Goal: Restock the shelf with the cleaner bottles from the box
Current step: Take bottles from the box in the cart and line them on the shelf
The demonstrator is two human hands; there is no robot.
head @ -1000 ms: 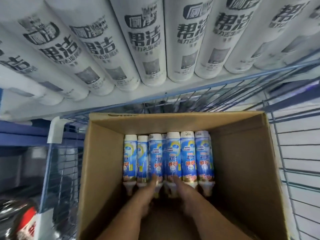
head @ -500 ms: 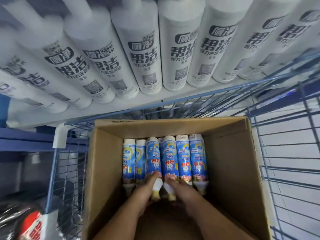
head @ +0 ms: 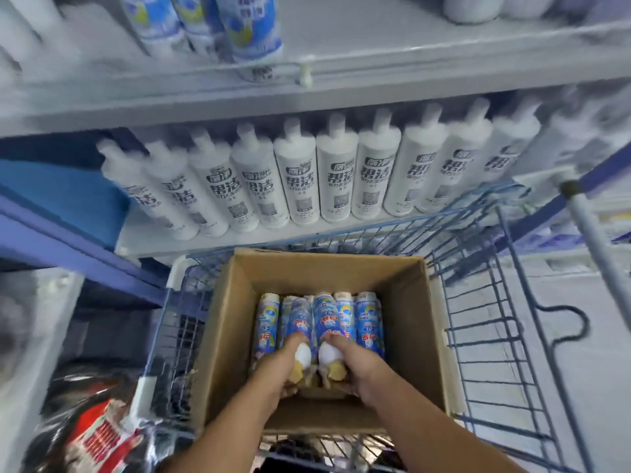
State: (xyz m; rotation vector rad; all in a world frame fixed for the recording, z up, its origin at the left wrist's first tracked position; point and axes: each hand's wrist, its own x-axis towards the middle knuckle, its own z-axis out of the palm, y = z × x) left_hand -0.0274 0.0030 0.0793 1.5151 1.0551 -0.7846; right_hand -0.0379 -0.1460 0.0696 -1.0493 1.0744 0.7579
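Both hands reach into the cardboard box — the left hand is wrapped around the neck end of one blue cleaner bottle, the right hand around its neighbour. More blue bottles lie side by side beside them. The box sits in a blue wire cart. Beyond it, white bottles line the lower shelf; blue-labelled ones stand on the upper shelf — blurred.
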